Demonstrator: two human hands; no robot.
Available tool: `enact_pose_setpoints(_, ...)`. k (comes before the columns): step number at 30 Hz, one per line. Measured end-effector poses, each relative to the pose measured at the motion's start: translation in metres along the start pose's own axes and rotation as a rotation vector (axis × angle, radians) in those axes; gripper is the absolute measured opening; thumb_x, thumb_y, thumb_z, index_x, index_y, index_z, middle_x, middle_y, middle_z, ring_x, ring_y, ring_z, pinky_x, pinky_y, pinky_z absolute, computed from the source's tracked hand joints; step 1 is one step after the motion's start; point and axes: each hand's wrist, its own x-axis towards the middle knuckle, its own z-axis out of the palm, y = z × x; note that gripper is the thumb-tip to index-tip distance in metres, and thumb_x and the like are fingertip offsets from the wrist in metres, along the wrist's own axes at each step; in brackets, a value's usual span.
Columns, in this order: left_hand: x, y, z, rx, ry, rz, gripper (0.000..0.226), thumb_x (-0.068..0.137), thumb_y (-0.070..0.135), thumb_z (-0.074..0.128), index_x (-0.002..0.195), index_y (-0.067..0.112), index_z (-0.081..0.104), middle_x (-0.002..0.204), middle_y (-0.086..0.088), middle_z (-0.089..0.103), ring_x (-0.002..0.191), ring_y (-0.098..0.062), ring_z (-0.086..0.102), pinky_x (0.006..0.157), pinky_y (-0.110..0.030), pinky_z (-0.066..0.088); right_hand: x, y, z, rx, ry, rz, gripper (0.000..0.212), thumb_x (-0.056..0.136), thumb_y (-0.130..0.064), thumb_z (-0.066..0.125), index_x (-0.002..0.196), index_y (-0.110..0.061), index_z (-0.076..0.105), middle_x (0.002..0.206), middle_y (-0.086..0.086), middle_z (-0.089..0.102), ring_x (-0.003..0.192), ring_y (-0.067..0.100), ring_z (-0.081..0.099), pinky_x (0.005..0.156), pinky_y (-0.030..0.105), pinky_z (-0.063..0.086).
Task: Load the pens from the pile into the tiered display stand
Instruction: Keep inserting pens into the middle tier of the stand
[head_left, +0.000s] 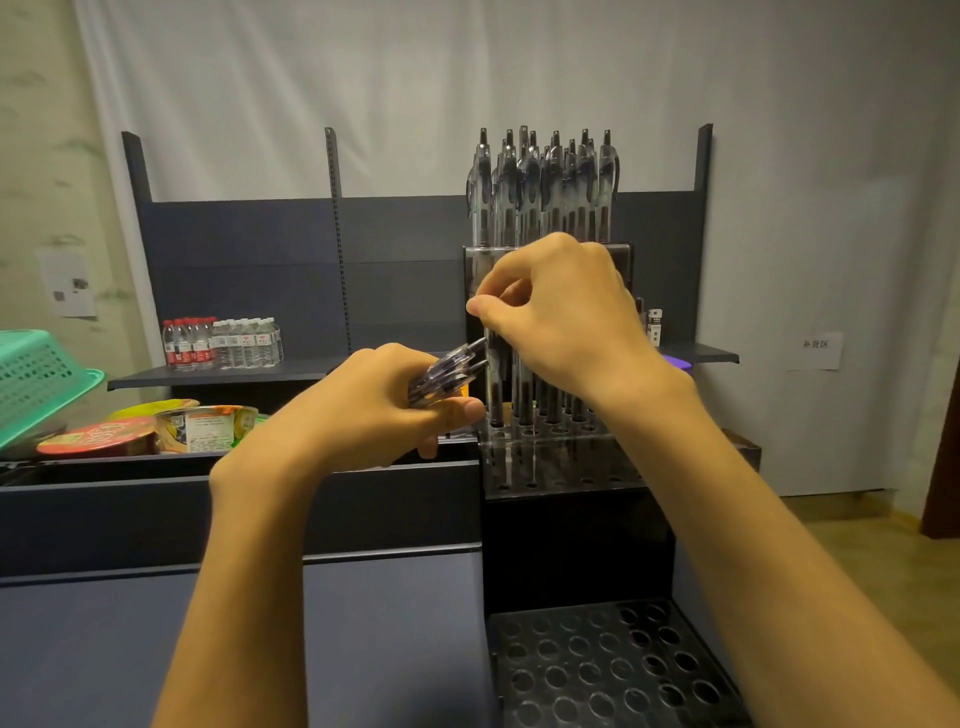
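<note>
A black tiered display stand stands right of centre. Its top tier is packed with several clear pens standing upright. More pens stand in the middle tier, partly hidden behind my right hand. That hand pinches the top of one upright pen whose lower end sits at the leftmost holes of the middle tier. My left hand grips a bundle of clear pens just left of the stand, their tips pointing right. The lowest tier shows only open holes.
A dark counter runs along the front left. Behind it lie instant-noodle bowls and a green plastic basket. Water bottles stand on a dark shelf at the back. A grey wall and wooden floor are to the right.
</note>
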Motion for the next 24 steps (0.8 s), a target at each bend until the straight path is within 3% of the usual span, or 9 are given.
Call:
enact_pose_setpoints(4, 0.001, 0.000, 0.001, 0.006, 0.004, 0.014, 0.036, 0.075, 0.057, 0.052, 0.080, 0.023, 0.063, 0.066, 0.008, 0.068, 0.056, -0.003, 0.060, 0.050, -0.011, 0.045, -0.006, 0.003, 0.000, 0.100, 0.058, -0.023, 0.019, 0.089, -0.033, 0.067, 0.103, -0.022, 0.073, 0.086, -0.005, 0.071, 0.083, 0.010, 0.066, 0.081, 0.033, 0.056)
enact_pose_setpoints(9, 0.002, 0.002, 0.001, 0.012, 0.030, 0.055, 0.039, 0.074, 0.058, 0.052, 0.081, 0.022, 0.065, 0.067, 0.007, 0.068, 0.059, -0.004, 0.062, 0.054, -0.017, 0.050, -0.024, 0.008, -0.007, 0.222, 0.095, -0.033, 0.009, 0.088, -0.030, 0.069, 0.091, -0.022, 0.073, 0.079, -0.010, 0.069, 0.073, 0.001, 0.062, 0.061, 0.006, 0.043)
enact_pose_setpoints(14, 0.003, 0.006, 0.004, 0.022, 0.037, 0.086, 0.045, 0.071, 0.062, 0.050, 0.081, 0.020, 0.064, 0.066, 0.004, 0.067, 0.059, -0.007, 0.062, 0.056, -0.024, 0.050, -0.035, 0.015, -0.011, 0.389, 0.015, 0.052, 0.008, 0.088, -0.028, 0.068, 0.086, -0.023, 0.074, 0.074, -0.012, 0.067, 0.058, -0.005, 0.058, 0.059, 0.015, 0.042)
enact_pose_setpoints(17, 0.004, 0.010, 0.006, 0.044, 0.035, 0.090, 0.048, 0.071, 0.062, 0.049, 0.081, 0.018, 0.063, 0.066, 0.002, 0.066, 0.059, -0.009, 0.061, 0.056, -0.025, 0.050, -0.038, 0.018, -0.011, 0.455, -0.044, 0.091, 0.012, 0.089, -0.028, 0.067, 0.090, -0.020, 0.075, 0.075, -0.011, 0.068, 0.051, -0.007, 0.056, 0.051, 0.010, 0.041)
enact_pose_setpoints(24, 0.009, 0.017, 0.013, 0.069, 0.109, 0.154, 0.035, 0.076, 0.056, 0.053, 0.071, 0.021, 0.059, 0.061, -0.004, 0.058, 0.054, -0.019, 0.053, 0.050, -0.033, 0.043, -0.038, 0.019, -0.019, 0.580, -0.143, 0.158, 0.013, 0.091, -0.022, 0.065, 0.090, -0.012, 0.073, 0.071, -0.002, 0.068, 0.041, -0.002, 0.053, 0.043, 0.014, 0.041)
